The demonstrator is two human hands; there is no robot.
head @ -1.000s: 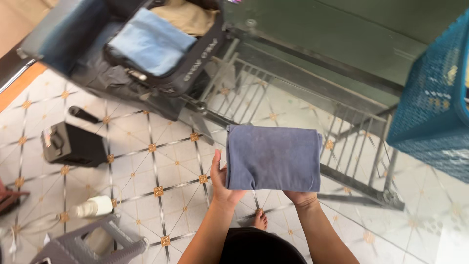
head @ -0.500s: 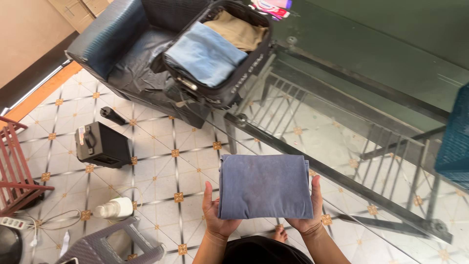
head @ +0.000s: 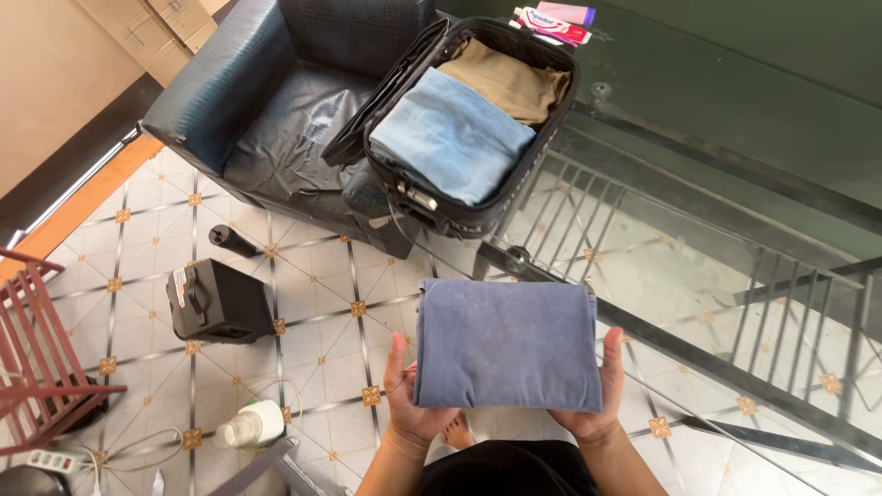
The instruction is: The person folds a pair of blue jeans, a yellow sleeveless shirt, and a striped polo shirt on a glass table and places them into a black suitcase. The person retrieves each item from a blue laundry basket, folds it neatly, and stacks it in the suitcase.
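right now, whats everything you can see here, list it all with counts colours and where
folded cloth: 1, blue-grey, held flat between both hands
suitcase: 1, black, open, resting on the armchair and glass table edge
folded garments in the suitcase: 2, light blue denim in front, tan behind
armchair: 1, dark blue-black, top left
glass table: 1, clear top on dark metal frame, right
tubes: a few, red and pink, top of table
small case: 1, black, on tiled floor
bottle: 1, white, floor lower left
rack: 1, red, left edge
left hand: 1, under cloth's left edge
right hand: 1, at cloth's right edge
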